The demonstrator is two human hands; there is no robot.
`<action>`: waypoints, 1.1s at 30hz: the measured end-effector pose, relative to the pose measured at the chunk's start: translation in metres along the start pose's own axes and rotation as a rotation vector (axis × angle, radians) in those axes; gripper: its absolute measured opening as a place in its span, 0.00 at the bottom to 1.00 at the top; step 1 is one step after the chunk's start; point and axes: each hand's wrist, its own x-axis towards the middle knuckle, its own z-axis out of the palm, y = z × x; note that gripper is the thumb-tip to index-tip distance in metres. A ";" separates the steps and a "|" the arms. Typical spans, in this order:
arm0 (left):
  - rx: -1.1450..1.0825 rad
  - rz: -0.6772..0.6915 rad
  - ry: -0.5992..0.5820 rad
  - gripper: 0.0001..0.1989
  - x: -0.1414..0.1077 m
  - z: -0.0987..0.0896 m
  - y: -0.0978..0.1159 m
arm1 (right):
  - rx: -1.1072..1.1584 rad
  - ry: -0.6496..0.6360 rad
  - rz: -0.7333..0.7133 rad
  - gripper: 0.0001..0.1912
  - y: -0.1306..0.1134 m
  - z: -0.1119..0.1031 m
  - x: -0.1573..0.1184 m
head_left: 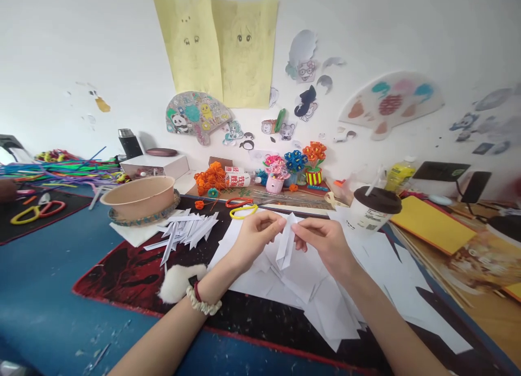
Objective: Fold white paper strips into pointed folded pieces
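Note:
A narrow folded strip of white paper (pixel 286 244) hangs upright between my two hands, its top creased to a point. My left hand (pixel 260 232) pinches its upper left edge between thumb and fingers. On the opposite edge, my right hand (pixel 321 240) grips it with thumb and fingertips. Below them lie loose white paper pieces (pixel 331 308), overlapping on a dark mat with a red border (pixel 122 273). To the left is a pile of folded paper strips (pixel 189 229). Scissors with red and yellow handles (pixel 243 210) lie just beyond my left hand.
A pinkish basin (pixel 138 197) stands at the left, near a white fluffy object (pixel 179 282). A lidded cup with a straw (pixel 372 208) is at the right. Flower crafts (pixel 274 172) line the back. Another person's hand (pixel 8 190) shows at far left, near other scissors (pixel 38 212).

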 end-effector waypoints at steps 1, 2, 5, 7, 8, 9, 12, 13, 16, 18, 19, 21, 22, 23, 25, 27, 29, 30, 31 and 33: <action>0.008 0.004 0.002 0.16 0.000 0.000 0.000 | -0.006 0.002 -0.010 0.10 0.000 0.000 0.000; 0.016 0.008 0.003 0.15 0.000 0.000 0.001 | -0.012 0.004 -0.020 0.10 0.000 0.000 0.000; 0.033 0.019 0.004 0.14 0.000 0.001 0.001 | -0.032 0.011 -0.043 0.10 0.000 -0.002 -0.001; 0.037 0.028 0.002 0.13 0.001 0.001 0.001 | -0.040 0.018 -0.054 0.09 0.000 -0.003 -0.001; 0.039 0.034 0.001 0.12 0.001 0.002 0.001 | -0.042 0.023 -0.060 0.09 0.000 -0.004 -0.001; 0.040 0.041 0.002 0.12 0.001 0.003 0.001 | -0.043 0.027 -0.067 0.09 -0.001 -0.004 -0.002; 0.048 0.063 0.010 0.12 0.000 0.004 0.001 | -0.042 0.039 -0.086 0.10 -0.002 -0.003 -0.002; 0.053 0.070 0.013 0.12 0.000 0.005 0.001 | -0.042 0.041 -0.091 0.10 -0.002 -0.003 -0.002; 0.069 0.089 0.028 0.11 0.000 0.006 0.002 | -0.040 0.036 -0.098 0.10 -0.001 -0.003 -0.001; 0.085 0.106 0.042 0.10 0.000 0.006 0.002 | -0.038 0.030 -0.100 0.09 -0.001 -0.003 0.000; 0.095 0.115 0.049 0.10 0.000 0.007 0.002 | -0.036 0.028 -0.100 0.10 0.000 -0.002 0.000; 0.119 0.136 0.071 0.10 0.000 0.007 0.002 | -0.028 0.031 -0.096 0.10 0.000 -0.002 0.000; 0.134 0.149 0.086 0.10 0.000 0.007 0.001 | -0.024 0.033 -0.092 0.10 -0.001 -0.001 0.000; 0.150 0.161 0.102 0.10 0.000 0.006 0.000 | -0.019 0.032 -0.086 0.10 -0.001 0.000 0.000; 0.183 0.183 0.136 0.09 0.000 0.005 -0.002 | -0.013 0.020 -0.072 0.10 -0.003 0.003 0.000; 0.216 0.200 0.161 0.09 0.001 0.003 -0.004 | -0.014 -0.007 -0.052 0.10 -0.005 0.005 0.000; 0.245 0.210 0.178 0.09 0.001 0.002 -0.006 | -0.021 -0.036 -0.029 0.10 -0.006 0.007 0.000; 0.261 0.214 0.185 0.09 0.001 0.001 -0.006 | -0.024 -0.045 -0.020 0.10 -0.006 0.007 0.000; 0.275 0.217 0.190 0.09 0.001 0.001 -0.006 | -0.026 -0.050 -0.015 0.11 -0.006 0.007 0.000; 0.303 0.224 0.199 0.10 0.001 0.002 -0.005 | -0.023 -0.049 -0.017 0.11 -0.005 0.007 0.001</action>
